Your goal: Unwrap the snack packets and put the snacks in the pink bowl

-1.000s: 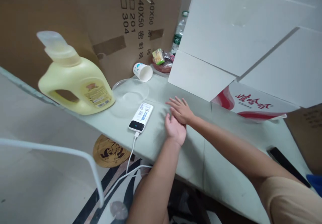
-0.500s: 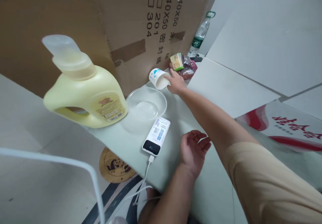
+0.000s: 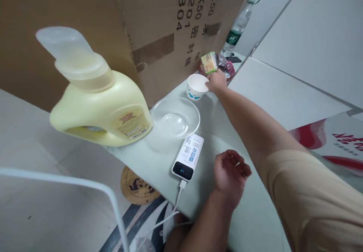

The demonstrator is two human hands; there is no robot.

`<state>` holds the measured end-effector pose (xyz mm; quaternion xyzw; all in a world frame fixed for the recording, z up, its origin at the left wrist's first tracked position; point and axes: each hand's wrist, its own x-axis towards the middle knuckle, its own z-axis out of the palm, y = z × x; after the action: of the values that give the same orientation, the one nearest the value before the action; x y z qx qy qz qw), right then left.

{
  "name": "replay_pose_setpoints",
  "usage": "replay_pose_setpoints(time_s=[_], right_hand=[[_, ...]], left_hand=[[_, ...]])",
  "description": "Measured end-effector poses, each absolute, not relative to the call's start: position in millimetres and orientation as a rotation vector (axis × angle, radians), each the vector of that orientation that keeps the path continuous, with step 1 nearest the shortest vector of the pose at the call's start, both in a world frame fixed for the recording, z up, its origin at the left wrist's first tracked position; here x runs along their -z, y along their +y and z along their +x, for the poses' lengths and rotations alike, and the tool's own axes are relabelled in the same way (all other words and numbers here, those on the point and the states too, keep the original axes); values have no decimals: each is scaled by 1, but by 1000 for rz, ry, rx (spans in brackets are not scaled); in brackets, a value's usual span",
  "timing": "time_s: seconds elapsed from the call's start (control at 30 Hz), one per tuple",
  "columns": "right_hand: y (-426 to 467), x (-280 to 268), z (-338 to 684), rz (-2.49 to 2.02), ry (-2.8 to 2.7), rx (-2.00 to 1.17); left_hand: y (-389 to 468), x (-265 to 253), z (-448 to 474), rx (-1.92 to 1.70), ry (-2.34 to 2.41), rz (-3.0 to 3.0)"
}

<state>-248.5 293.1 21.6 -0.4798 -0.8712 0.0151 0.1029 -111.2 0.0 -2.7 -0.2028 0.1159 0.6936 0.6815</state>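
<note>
A white paper cup (image 3: 197, 87) with blue leaf prints stands upright, its mouth facing up, near the cardboard box. My right hand (image 3: 217, 81) reaches across to it and pinches its right rim; some of the fingers are hidden. Just behind that hand lie a yellow-green snack packet (image 3: 209, 62) and other small wrapped packets. My left hand (image 3: 231, 170) rests palm up over the table, fingers loosely curled and holding nothing. Left of it lies a white power bank (image 3: 188, 155) with a cable plugged in. A clear plastic bowl (image 3: 176, 118) sits between power bank and cup.
A large yellow detergent jug (image 3: 99, 108) stands at the left table edge. The tall cardboard box (image 3: 153, 29) borders the back. At the far end are a water bottle (image 3: 239, 27) and a dark flat object (image 3: 233, 59). A red-and-white carton (image 3: 334, 142) is at right.
The paper cup has gone from lying tilted with its mouth toward me to standing upright, with my right hand at its rim. My left hand stays curled; the camera view has shifted.
</note>
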Motion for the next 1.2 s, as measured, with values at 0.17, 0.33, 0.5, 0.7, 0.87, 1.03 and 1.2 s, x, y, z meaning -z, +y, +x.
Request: replay_pose_setpoints(time_s=[0.17, 0.33, 0.5, 0.7, 0.87, 1.03, 1.2], right_hand=[[299, -21, -248, -1454, -2674, 79], [303, -21, -248, -1435, -2639, 103], [306, -17, -246, -1522, -2627, 52], [301, -25, -247, -1519, -2626, 51], [287, -35, -250, -1503, -2778, 45], [260, -39, -254, -1478, -2825, 89], [232, -36, -255, -1559, -2731, 163]], left_hand=[[1, 2, -115, -1535, 230, -487], [1, 4, -118, -1540, 216, -490], [0, 6, -120, -1556, 198, -470], [0, 4, -120, -1570, 181, -460], [1, 4, -120, -1585, 193, -456], [2, 3, -119, -1617, 228, -417], [1, 1, -114, -1625, 262, -410]])
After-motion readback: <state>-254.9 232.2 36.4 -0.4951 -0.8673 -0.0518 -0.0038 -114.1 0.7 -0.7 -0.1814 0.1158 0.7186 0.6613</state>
